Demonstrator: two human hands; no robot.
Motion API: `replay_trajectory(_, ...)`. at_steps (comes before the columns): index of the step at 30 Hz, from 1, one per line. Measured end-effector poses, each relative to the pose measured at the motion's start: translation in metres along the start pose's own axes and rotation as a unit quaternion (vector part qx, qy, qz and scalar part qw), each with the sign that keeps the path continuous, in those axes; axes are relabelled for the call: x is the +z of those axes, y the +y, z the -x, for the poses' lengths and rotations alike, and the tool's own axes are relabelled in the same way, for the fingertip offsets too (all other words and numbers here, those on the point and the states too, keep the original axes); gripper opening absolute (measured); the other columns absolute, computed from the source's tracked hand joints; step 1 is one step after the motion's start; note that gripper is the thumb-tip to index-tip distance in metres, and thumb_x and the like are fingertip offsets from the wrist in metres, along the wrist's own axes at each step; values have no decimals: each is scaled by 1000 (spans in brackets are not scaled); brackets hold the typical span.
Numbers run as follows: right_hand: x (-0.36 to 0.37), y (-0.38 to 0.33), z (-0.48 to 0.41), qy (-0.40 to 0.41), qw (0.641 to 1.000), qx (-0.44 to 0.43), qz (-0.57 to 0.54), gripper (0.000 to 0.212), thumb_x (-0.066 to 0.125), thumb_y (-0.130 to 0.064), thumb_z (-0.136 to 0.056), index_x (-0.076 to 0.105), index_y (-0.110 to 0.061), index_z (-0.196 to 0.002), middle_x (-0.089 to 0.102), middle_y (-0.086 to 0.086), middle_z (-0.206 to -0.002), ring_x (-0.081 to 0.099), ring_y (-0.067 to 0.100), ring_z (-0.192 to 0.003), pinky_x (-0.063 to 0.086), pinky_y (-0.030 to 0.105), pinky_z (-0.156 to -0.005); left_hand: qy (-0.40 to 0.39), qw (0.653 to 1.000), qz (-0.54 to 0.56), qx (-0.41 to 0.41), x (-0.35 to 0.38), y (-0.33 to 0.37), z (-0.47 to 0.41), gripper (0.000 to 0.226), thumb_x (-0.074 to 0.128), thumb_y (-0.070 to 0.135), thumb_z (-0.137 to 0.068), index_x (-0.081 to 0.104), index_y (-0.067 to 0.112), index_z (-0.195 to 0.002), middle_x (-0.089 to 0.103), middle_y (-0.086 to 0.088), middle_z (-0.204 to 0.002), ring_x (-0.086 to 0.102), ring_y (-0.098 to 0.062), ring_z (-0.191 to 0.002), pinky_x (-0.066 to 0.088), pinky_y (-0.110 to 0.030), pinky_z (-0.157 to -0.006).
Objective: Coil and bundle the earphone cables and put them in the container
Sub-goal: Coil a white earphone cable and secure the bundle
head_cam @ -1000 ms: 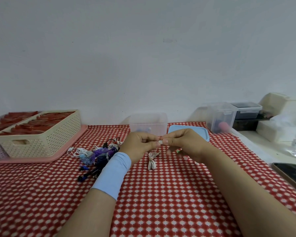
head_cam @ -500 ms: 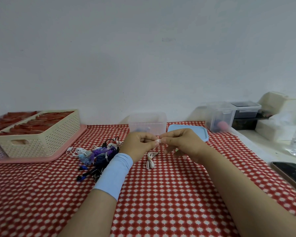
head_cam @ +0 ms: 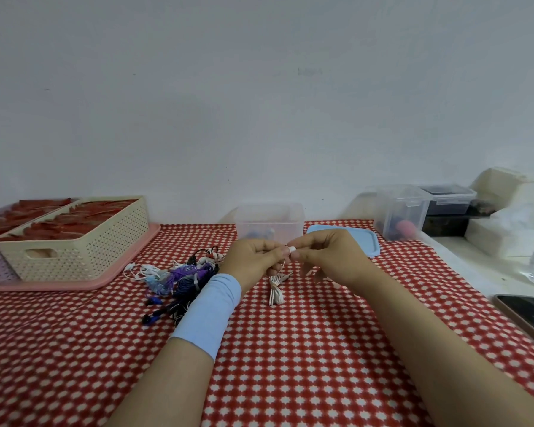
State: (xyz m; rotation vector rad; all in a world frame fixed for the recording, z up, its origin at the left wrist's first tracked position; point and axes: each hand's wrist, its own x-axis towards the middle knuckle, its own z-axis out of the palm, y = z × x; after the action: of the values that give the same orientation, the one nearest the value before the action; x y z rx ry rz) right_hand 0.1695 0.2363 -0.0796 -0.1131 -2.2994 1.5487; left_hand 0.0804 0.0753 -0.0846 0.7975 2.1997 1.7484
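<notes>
Barely shifted, left hand (head_cam: 253,257) and right hand (head_cam: 330,257) pinch half-hidden cable (head_cam: 275,291).

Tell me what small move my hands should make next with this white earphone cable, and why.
Probably wrap the free end around the middle of the coil to tie it. Both the left hand and right hand pinch the white cable at its tip, while its loops hang loose onto the tablecloth, apparently untied, so it isn't ready for the clear container behind.
</notes>
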Motion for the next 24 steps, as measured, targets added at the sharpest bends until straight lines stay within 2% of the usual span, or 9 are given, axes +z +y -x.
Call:
replay_trajectory(4, -1, 0, 1, 17, 1000, -8, 4, 16, 79, -14, -85, 78, -12, -102, 77, 4, -83, 71, 18, -64, 56, 28, -53, -19, 999, 31, -23, 1, -4, -2, 12, 71, 20, -89, 78, 13, -97, 73, -3, -77, 64, -10, -68, 58, -27, -73)
replay_trajectory(8, 0, -3, 2, 15, 1000, -19, 0, 10, 79, -13, -86, 80, -11, -96, 77, 2, -82, 70, 17, -63, 55, 28, -54, -34, 996, 68, -36, 0, -6, -4, 13, 71, 16, -90, 77, 11, -99, 70, -4, -76, 62, -14, -70, 57, -31, -78)
replay_trajectory(10, -1, -7, 4, 4, 999, 8, -48, 12, 78, -16, -87, 79, -12, -98, 77, 4, -86, 69, 16, -66, 54, 27, -55, -44, 994, 91, -44, -1, -6, -4, 14, 69, 15, -91, 76, 10, -102, 68, -4, -77, 61, -15, -71, 57, -31, -79)
replay_trajectory(14, -5, -9, 6, -47, 984, 84, -153, 19, 67, -22, -94, 75, -16, -110, 77, 1, -94, 68, 13, -70, 52, 28, -61, -69, 986, 146, -48, -2, -2, -1, 12, 69, 15, -90, 76, 10, -98, 69, -6, -83, 58, -17, -74, 55, -26, -71)
replay_trajectory(18, -5, -9, 6, -69, 969, 126, -200, 26, 74, -25, -79, 76, -12, -102, 75, 3, -88, 68, 11, -67, 50, 24, -56, -91, 984, 147, -33, -2, 0, 2, 9, 66, 9, -91, 75, 10, -92, 71, -5, -79, 60, -15, -72, 56, -24, -67)
replay_trajectory(24, -3, -6, 4, -89, 965, 155, -193, 27, 76, -27, -72, 79, -14, -95, 75, 5, -87, 67, 10, -67, 49, 22, -51, -97, 989, 113, -20, -2, -4, 1, 8, 70, 11, -87, 77, 12, -90, 72, -11, -85, 62, -25, -83, 57, -38, -82)
